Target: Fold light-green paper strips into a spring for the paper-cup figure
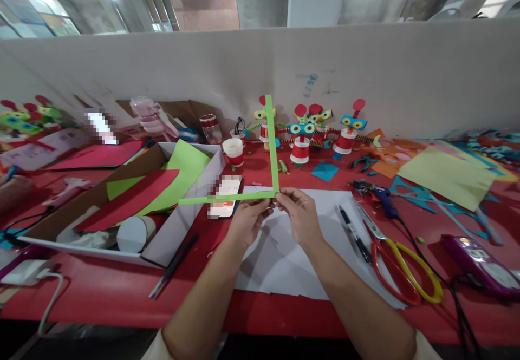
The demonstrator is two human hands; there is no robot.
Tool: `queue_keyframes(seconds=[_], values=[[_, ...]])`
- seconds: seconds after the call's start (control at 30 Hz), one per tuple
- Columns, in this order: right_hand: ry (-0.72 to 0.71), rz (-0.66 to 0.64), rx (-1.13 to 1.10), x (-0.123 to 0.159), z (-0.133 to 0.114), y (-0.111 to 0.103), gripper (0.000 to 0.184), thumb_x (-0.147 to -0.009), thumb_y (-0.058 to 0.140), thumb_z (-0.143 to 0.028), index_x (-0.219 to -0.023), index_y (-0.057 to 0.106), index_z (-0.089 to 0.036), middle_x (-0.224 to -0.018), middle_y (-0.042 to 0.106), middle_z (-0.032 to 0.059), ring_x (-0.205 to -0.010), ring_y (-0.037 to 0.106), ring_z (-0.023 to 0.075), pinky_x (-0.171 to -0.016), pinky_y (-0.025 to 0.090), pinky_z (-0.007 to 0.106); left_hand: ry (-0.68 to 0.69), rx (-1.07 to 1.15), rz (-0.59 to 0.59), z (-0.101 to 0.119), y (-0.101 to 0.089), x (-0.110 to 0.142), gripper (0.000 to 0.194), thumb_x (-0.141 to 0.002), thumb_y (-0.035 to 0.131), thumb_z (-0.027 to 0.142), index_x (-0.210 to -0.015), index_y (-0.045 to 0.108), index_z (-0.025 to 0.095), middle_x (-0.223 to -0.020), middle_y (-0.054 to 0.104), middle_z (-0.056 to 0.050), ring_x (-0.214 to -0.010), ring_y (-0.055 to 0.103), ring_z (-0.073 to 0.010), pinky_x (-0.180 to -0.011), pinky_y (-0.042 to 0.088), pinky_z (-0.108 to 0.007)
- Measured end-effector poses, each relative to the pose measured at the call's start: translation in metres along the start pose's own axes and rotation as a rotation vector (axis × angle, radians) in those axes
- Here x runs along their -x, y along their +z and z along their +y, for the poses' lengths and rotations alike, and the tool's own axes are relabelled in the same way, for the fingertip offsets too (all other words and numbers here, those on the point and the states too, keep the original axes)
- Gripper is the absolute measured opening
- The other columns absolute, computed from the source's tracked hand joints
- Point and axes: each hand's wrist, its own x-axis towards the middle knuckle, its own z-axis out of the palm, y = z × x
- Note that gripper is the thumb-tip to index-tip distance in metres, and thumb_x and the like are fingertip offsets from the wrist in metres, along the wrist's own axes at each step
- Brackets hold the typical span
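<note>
Two green paper strips (273,149) meet at a right angle between my hands, one upright and one stretching left. My left hand (248,218) is closed on the strip that runs left, close to the corner. At the corner itself, my right hand (298,211) pinches the strips between thumb and fingers. Whether the strips are glued or folded together there, I cannot tell. Below both hands lies a white paper sheet (280,265). A phone (228,187) rests behind the left-running strip, partly covered by it.
Left stands a white box (184,216) holding coloured paper. Right are a pen (353,233), scissors (400,268) and a glue gun (379,197) with its cord. Paper-cup figures (300,146) and a paper cup (233,152) stand behind. At far left is another person's hand (16,192).
</note>
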Motion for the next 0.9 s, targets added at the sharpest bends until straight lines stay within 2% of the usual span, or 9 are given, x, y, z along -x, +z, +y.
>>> queue_keyframes(seconds=[0.1, 0.27, 0.5, 0.77, 0.9], values=[[0.009, 0.007, 0.001, 0.0001, 0.0006, 0.0007, 0.013, -0.064, 0.074, -0.026, -0.073, 0.07, -0.019, -0.061, 0.065, -0.0028, -0.057, 0.055, 0.0109, -0.058, 0.044, 0.026, -0.055, 0.061, 0.011, 0.0006, 0.0006, 0.0002, 0.024, -0.055, 0.085, 0.021, -0.073, 0.072, 0.014, -0.072, 0.07, -0.004, -0.067, 0.064, -0.0125, -0.065, 0.049, -0.025], [-0.015, -0.004, 0.019, 0.0011, 0.0025, 0.0021, 0.009, -0.066, 0.072, -0.025, -0.073, 0.07, -0.019, -0.063, 0.065, -0.0027, -0.059, 0.056, 0.0109, -0.059, 0.044, 0.025, -0.052, 0.092, 0.058, 0.0002, 0.0012, -0.0007, 0.024, -0.052, 0.085, 0.019, -0.071, 0.072, 0.014, -0.071, 0.07, -0.003, -0.065, 0.063, -0.0118, -0.061, 0.049, -0.023], [-0.035, -0.001, 0.08, 0.0022, 0.008, 0.0017, 0.011, -0.068, 0.072, -0.029, -0.073, 0.069, -0.019, -0.065, 0.066, -0.0015, -0.061, 0.057, 0.0125, -0.058, 0.045, 0.025, -0.033, 0.038, -0.017, -0.0062, -0.0033, -0.0052, 0.022, -0.055, 0.084, 0.024, -0.068, 0.071, 0.013, -0.063, 0.066, -0.003, -0.056, 0.057, -0.0083, -0.052, 0.044, -0.019], [-0.058, 0.025, 0.167, 0.0065, 0.002, 0.0039, 0.013, -0.064, 0.076, -0.029, -0.073, 0.071, -0.021, -0.067, 0.069, -0.001, -0.065, 0.062, 0.0161, -0.06, 0.049, 0.028, -0.064, 0.055, -0.006, -0.0029, -0.0016, -0.0038, 0.029, -0.05, 0.089, 0.026, -0.066, 0.071, 0.012, -0.061, 0.064, -0.002, -0.055, 0.055, -0.0068, -0.052, 0.042, -0.018], [-0.069, 0.014, 0.166, 0.0077, 0.002, 0.004, 0.011, -0.066, 0.074, -0.026, -0.075, 0.073, -0.021, -0.068, 0.07, -0.0007, -0.067, 0.064, 0.0166, -0.062, 0.05, 0.028, -0.065, 0.045, 0.003, -0.0007, -0.002, -0.0037, 0.03, -0.047, 0.09, 0.027, -0.065, 0.071, 0.012, -0.058, 0.063, -0.001, -0.054, 0.054, -0.0059, -0.051, 0.042, -0.017]])
